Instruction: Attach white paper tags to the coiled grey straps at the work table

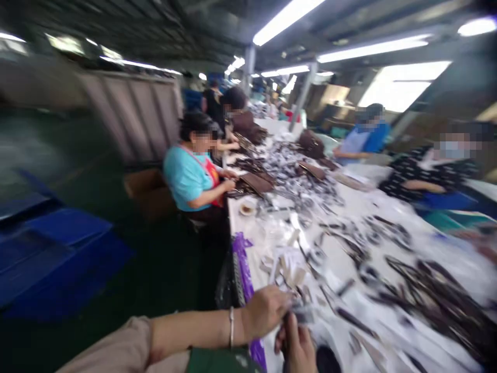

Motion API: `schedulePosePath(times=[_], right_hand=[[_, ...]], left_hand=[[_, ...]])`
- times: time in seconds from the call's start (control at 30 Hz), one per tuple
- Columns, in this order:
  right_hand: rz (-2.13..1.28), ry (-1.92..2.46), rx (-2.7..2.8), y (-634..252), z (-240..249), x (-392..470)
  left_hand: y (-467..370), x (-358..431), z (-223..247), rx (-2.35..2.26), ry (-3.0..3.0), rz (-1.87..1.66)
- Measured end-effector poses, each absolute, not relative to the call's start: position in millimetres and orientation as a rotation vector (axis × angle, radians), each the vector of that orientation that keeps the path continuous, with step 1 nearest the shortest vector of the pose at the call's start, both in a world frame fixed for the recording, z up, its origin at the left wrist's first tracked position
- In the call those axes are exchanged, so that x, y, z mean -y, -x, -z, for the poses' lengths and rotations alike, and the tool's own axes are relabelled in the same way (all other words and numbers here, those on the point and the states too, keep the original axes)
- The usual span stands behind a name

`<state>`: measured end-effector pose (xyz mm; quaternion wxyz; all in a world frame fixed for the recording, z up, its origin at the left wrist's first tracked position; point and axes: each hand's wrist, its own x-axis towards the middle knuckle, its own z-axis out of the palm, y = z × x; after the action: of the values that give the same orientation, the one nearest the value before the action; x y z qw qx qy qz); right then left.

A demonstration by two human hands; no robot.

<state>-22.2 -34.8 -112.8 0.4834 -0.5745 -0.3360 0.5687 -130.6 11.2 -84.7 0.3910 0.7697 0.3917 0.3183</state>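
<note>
My left hand, with a thin bracelet on the wrist, reaches over the near edge of a long white table and pinches a small blurred dark-and-grey item. My right hand sits just below it at the bottom edge, fingers curled up against the same item. The view is motion-blurred, so what the item is stays unclear. Small white tags lie just beyond my hands. Dark strap-like pieces are heaped to the right.
Several people work along both sides of the table; the nearest wears a turquoise shirt. Brown piles lie farther down. Blue crates stand on the floor at left, a cardboard box behind the worker. A purple bag hangs on the edge.
</note>
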Motion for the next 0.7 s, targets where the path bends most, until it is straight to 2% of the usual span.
schedulePosePath(times=[0.13, 0.4, 0.53, 0.7], right_hand=[[-1.186, 1.476, 0.605, -4.6, 122.6, 52.5], [-1.412, 0.939, 0.167, -44.6, 110.4, 84.2], [-1.243, 1.185, 0.185, -62.6, 119.6, 98.6], [-1.009, 1.527, 0.233, -81.2, 133.5, 102.2]], left_hand=[[97.7, -20.8, 102.9, -0.898, -1.942, -0.812], [43.2, -24.3, 123.0, -0.887, -1.671, -0.385], [19.8, -19.2, 126.8, -0.712, -1.778, -0.38], [5.8, -10.9, 119.9, -0.522, -1.983, -0.587]])
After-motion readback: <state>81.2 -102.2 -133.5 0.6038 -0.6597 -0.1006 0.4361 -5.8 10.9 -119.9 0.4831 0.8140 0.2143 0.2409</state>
